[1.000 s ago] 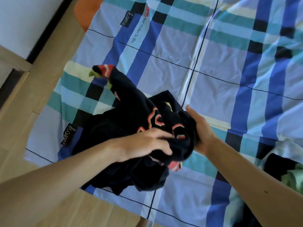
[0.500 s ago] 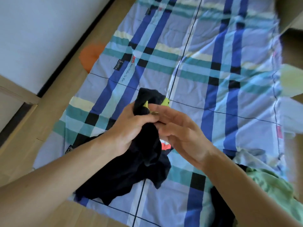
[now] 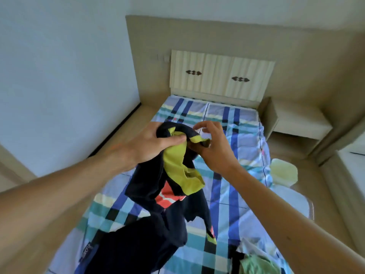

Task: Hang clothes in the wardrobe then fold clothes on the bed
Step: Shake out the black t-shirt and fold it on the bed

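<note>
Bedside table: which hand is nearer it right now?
Right. The right hand pinches the dark garment left of the bedside table; the left hand grips it farther left.

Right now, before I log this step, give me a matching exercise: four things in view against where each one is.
Things:
1. navy garment
2. green garment
3. headboard
4. bedside table

Places:
A. standing beside the bed, at its far right
B. held up over the bed, gripped by the left hand and pinched by the right hand
C. upright at the far end of the bed
D. lying on the bed near its near right corner

Pairs: 1-B, 2-D, 3-C, 4-A.
</note>
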Demonstrator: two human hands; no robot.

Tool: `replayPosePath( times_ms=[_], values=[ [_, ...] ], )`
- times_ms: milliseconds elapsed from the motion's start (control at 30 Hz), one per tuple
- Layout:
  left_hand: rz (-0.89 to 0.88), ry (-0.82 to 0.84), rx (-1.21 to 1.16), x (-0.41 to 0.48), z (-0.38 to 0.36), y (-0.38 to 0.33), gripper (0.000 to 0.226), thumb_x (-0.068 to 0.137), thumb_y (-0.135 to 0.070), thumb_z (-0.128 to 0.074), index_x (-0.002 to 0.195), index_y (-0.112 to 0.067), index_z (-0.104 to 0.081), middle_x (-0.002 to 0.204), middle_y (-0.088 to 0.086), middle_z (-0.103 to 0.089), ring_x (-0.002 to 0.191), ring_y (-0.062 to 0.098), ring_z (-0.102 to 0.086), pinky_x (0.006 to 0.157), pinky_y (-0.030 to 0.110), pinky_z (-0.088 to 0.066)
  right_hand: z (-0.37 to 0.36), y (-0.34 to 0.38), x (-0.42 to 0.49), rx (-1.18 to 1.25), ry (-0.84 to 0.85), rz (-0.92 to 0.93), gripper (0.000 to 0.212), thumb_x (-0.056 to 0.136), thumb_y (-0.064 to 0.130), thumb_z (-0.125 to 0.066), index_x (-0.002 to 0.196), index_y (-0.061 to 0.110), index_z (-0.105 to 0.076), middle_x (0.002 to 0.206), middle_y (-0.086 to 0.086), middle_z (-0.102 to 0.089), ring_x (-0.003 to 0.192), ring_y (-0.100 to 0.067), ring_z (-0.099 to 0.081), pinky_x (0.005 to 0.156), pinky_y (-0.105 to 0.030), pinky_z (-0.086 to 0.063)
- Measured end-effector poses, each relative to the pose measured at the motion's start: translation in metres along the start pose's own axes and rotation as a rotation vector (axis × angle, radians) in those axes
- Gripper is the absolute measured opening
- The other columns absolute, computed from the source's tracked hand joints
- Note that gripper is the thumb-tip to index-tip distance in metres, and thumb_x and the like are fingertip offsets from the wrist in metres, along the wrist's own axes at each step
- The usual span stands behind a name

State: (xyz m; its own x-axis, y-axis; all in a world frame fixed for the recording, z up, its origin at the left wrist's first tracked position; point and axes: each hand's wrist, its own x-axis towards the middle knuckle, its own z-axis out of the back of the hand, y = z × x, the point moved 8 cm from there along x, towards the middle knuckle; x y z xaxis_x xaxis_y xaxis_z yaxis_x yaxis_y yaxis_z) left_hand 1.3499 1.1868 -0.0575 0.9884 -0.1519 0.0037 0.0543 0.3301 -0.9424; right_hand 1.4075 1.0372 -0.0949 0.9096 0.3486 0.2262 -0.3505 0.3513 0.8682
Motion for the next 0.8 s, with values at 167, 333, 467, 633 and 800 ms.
replayPosePath(
  times_ms=[167,333,467,633,800],
  values=[
    [-0.097,-0.129,0.256,-0.012,0.035,-0.083,0.024,0.084,-0.043,-0.075,0.089,-0.019,-0.075,0.091,0.019,-0.072,0.079,0.014,-0.066,0.078,0.036,-0.052,0.053,0.089,0.013,0.024,0.029,-0.019,0.031,0.09,-0.007,-0.055,0.084,0.022,-0.063,0.074,0.005,-0.066,0.059,-0.007,-0.056,0.057,-0.026,-0.045],
    [-0.226,-0.627,0.83,-0.028,0.079,-0.146,0.023,0.094,-0.049,-0.059,0.085,-0.028,-0.056,0.068,-0.007,-0.062,0.067,0.02,-0.059,0.062,0.035,-0.045,0.095,0.185,0.013,0.067,-0.014,0.03,0.027,0.093,0.003,-0.052,0.076,0.022,-0.061,0.067,-0.002,-0.056,0.063,-0.014,-0.052,0.057,-0.027,-0.037],
    [-0.353,-0.659,0.523,-0.027,0.086,-0.186,0.02,0.1,-0.018,-0.049,0.082,-0.021,-0.057,0.069,-0.004,-0.068,0.064,0.021,-0.065,0.061,0.035,-0.051,0.108,0.235,0.009,0.065,-0.043,0.085,0.027,0.1,0.017,-0.055,0.074,0.013,-0.059,0.069,-0.008,-0.053,0.067,-0.021,-0.052,0.064,-0.035,-0.039],
    [-0.301,-0.192,0.125,-0.017,0.032,-0.202,0.034,0.095,-0.043,-0.063,0.111,-0.014,-0.06,0.096,-0.001,-0.071,0.082,0.01,-0.068,0.078,0.026,-0.055,0.128,0.269,0.001,0.01,-0.088,0.132,0.029,0.099,0.022,-0.053,0.071,0.016,-0.053,0.066,-0.004,-0.044,0.063,-0.017,-0.044,0.063,-0.034,-0.034],
    [-0.438,-0.276,0.334,-0.012,0.016,-0.204,0.022,0.093,-0.019,-0.068,0.09,-0.037,-0.056,0.086,-0.013,-0.068,0.081,0.008,-0.069,0.072,0.026,-0.052,0.148,0.303,-0.012,0.025,-0.069,0.17,0.028,0.102,0.019,-0.051,0.075,0.011,-0.053,0.062,-0.001,-0.049,0.06,-0.015,-0.05,0.055,-0.025,-0.038]
  ],
)
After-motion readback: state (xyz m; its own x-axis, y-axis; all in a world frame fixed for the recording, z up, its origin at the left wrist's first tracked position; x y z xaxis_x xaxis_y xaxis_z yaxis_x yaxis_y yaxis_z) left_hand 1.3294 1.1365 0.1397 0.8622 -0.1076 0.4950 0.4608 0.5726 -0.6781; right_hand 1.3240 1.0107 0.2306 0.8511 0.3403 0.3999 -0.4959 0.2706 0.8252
